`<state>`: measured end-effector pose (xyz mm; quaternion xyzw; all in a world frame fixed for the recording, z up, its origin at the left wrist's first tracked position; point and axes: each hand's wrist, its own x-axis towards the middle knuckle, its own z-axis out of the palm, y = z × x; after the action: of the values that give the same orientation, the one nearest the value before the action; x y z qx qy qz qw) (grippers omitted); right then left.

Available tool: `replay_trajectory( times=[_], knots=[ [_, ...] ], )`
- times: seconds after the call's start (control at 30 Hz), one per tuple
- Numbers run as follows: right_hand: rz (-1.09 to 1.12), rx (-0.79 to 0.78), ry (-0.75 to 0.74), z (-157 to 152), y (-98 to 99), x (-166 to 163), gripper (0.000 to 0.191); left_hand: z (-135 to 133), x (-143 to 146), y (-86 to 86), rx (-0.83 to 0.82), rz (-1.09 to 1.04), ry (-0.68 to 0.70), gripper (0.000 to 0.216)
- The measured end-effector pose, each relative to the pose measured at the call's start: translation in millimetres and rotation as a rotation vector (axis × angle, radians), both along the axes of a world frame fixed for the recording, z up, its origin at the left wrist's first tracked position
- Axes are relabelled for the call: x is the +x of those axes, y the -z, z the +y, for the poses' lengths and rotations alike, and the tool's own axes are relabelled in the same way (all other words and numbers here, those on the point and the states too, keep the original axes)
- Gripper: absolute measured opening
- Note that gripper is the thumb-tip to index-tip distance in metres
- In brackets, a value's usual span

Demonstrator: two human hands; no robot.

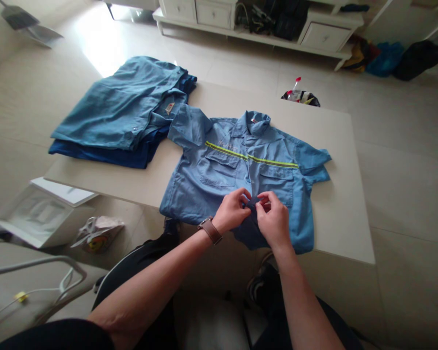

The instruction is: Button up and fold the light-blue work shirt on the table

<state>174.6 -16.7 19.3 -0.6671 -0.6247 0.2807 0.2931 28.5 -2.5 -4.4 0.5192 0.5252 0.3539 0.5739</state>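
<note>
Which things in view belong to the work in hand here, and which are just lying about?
Work in hand:
blue shirt with yellow stripe, its front pinched by left hand and right hand
table under it
stack of blue clothes, probably

Lying about:
white container
plastic bag
red-capped bottle
blue bag

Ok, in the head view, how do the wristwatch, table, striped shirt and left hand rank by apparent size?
Largest to smallest:
1. table
2. striped shirt
3. left hand
4. wristwatch
</note>
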Motion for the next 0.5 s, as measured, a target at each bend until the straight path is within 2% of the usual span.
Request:
replay_trajectory(
  times=[0.27, 0.5],
  knots=[
    [0.014, 0.000, -0.017, 2.6, 0.4, 2.1, 0.018, -0.2, 0.4, -4.8, -0.012, -0.025, 0.002, 0.028],
    [0.027, -0.019, -0.012, 2.9, -0.7, 2.2, 0.017, 0.2, 1.3, -2.0, -0.037, -0.062, 0.003, 0.027]
  ],
)
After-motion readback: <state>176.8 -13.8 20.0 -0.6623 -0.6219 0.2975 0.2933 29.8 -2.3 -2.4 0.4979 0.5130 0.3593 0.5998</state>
